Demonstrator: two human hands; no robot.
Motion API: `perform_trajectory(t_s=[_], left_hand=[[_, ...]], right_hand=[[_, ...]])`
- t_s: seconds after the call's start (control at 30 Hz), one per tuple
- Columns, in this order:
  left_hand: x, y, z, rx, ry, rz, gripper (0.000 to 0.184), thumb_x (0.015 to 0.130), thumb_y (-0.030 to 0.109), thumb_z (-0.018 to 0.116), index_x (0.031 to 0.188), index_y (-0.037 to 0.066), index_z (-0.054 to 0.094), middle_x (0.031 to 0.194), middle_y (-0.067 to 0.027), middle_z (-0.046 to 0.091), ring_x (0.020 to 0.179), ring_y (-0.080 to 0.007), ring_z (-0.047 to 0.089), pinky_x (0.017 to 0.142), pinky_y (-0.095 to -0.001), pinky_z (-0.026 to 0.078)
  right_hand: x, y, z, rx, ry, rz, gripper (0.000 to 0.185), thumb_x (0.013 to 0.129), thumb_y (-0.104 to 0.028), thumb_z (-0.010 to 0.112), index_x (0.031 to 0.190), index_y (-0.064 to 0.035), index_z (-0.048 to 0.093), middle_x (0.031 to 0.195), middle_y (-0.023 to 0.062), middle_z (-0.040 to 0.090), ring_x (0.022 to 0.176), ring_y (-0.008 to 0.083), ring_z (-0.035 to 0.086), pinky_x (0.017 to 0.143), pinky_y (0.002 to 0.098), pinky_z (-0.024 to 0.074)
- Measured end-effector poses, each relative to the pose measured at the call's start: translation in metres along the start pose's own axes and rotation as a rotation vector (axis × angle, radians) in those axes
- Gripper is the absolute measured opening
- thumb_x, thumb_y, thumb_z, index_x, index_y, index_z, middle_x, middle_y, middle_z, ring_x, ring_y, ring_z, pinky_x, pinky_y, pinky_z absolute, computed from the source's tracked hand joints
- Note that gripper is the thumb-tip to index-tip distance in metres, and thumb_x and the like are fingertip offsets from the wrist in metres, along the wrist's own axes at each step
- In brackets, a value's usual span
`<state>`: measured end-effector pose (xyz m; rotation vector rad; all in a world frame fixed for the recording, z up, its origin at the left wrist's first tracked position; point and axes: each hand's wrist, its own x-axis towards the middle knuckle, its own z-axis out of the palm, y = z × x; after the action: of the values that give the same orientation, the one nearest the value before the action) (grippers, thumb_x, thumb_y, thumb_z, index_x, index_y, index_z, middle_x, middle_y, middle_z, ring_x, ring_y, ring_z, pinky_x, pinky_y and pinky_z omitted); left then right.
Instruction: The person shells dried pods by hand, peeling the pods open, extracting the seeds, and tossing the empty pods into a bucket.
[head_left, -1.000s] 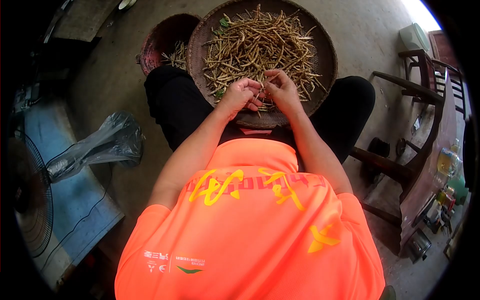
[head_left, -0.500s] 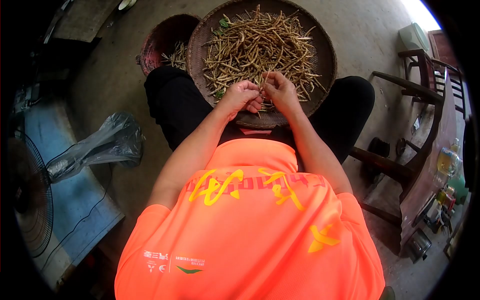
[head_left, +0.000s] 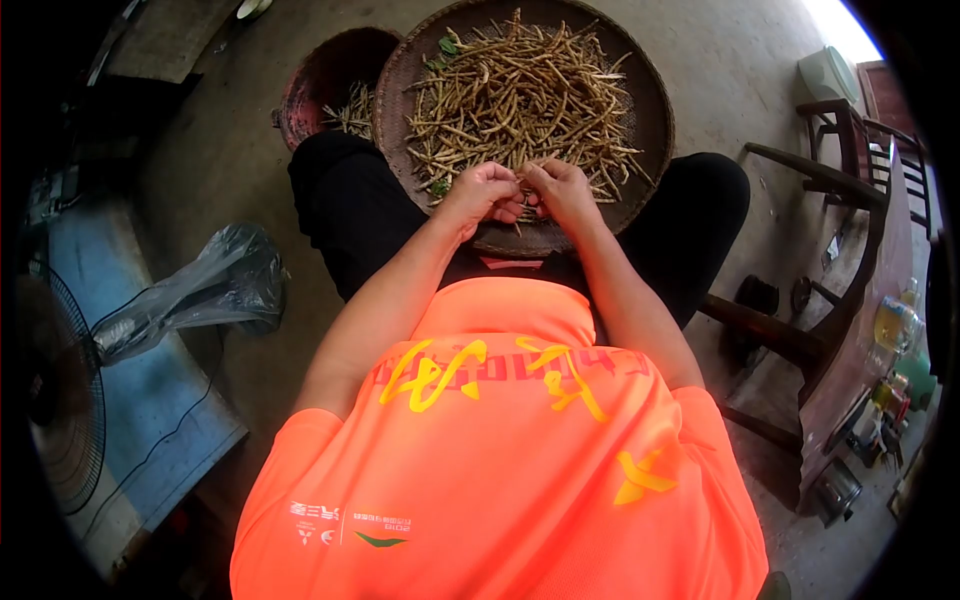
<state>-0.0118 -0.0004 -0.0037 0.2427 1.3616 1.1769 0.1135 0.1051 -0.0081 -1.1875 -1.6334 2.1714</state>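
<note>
Head view: pods [head_left: 525, 90] lie beneath and beyond both hands [head_left: 482, 193] [head_left: 564, 192], which pinch one pod [head_left: 521, 176] between them.

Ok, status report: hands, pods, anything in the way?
Left hand and right hand close together over near side of tray; grip unclear. Pods heaped in tray. Nothing visibly blocking hands.

White glare burns out the far right corner, while the left side sinks into dimness around the fan [head_left: 75, 390]. The shirt [head_left: 500, 480] glows a saturated orange, with soft shadows in its folds. Wide-angle distortion bends the counter [head_left: 842, 385] at right, black vignetting rounds the corners, and detail around the hands [head_left: 565, 195] is soft.
</note>
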Motion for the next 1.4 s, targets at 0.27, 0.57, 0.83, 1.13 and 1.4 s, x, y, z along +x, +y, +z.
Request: perform_trajectory(t_s=[0.27, 0.57, 0.83, 1.13, 1.4], left_hand=[[0.002, -0.001, -0.002, -0.039, -0.004, -0.066, 0.01, 0.083, 0.003, 0.045, 0.091, 0.005, 0.051, 0.084, -0.0133, 0.066, 0.065, -0.0155, 0.064, 0.055, -0.0258, 0.054], [0.002, -0.001, 0.0, 0.075, 0.004, -0.034, 0.009, 0.086, 0.007, 0.048, 0.093, 0.004, 0.052, 0.08, -0.009, 0.064, 0.064, -0.0148, 0.063, 0.055, -0.0255, 0.053], [-0.001, 0.006, 0.001, 0.06, 0.111, -0.006, 0.013, 0.089, 0.013, 0.049, 0.097, 0.004, 0.054, 0.086, -0.0069, 0.063, 0.069, -0.0144, 0.063, 0.059, -0.0259, 0.054], [0.009, -0.011, -0.013, -0.155, 0.071, 0.043, 0.021, 0.095, 0.023, 0.045, 0.093, 0.004, 0.053, 0.089, -0.0073, 0.062, 0.074, -0.0153, 0.063, 0.064, -0.027, 0.054], [-0.002, 0.0, -0.001, -0.014, -0.026, 0.07, 0.021, 0.096, 0.024, 0.042, 0.096, 0.004, 0.05, 0.085, -0.0086, 0.061, 0.071, -0.0165, 0.064, 0.062, -0.027, 0.054]], right_hand=[[0.0, -0.001, 0.001, 0.005, -0.038, 0.037, 0.024, 0.089, -0.024, 0.058, 0.094, -0.0016, 0.064, 0.074, 0.0011, 0.062, 0.057, 0.0057, 0.054, 0.047, 0.0196, 0.0443], [0.001, 0.003, 0.001, 0.017, -0.041, 0.034, 0.024, 0.088, -0.024, 0.06, 0.096, -0.0023, 0.066, 0.069, 0.0006, 0.061, 0.052, 0.0052, 0.051, 0.044, 0.0194, 0.0405], [-0.006, -0.012, 0.0, 0.004, 0.119, -0.081, 0.019, 0.086, -0.02, 0.063, 0.091, -0.0023, 0.068, 0.069, 0.0, 0.063, 0.05, 0.0051, 0.051, 0.044, 0.0199, 0.0405], [-0.011, -0.011, 0.005, 0.071, -0.118, -0.026, 0.019, 0.089, -0.02, 0.06, 0.089, -0.0019, 0.065, 0.069, -0.0006, 0.063, 0.055, 0.0045, 0.053, 0.049, 0.0184, 0.042], [-0.009, -0.011, 0.0, 0.021, -0.158, -0.003, 0.02, 0.089, -0.021, 0.059, 0.096, -0.0028, 0.065, 0.073, -0.001, 0.062, 0.06, 0.0038, 0.053, 0.051, 0.0179, 0.0426]])
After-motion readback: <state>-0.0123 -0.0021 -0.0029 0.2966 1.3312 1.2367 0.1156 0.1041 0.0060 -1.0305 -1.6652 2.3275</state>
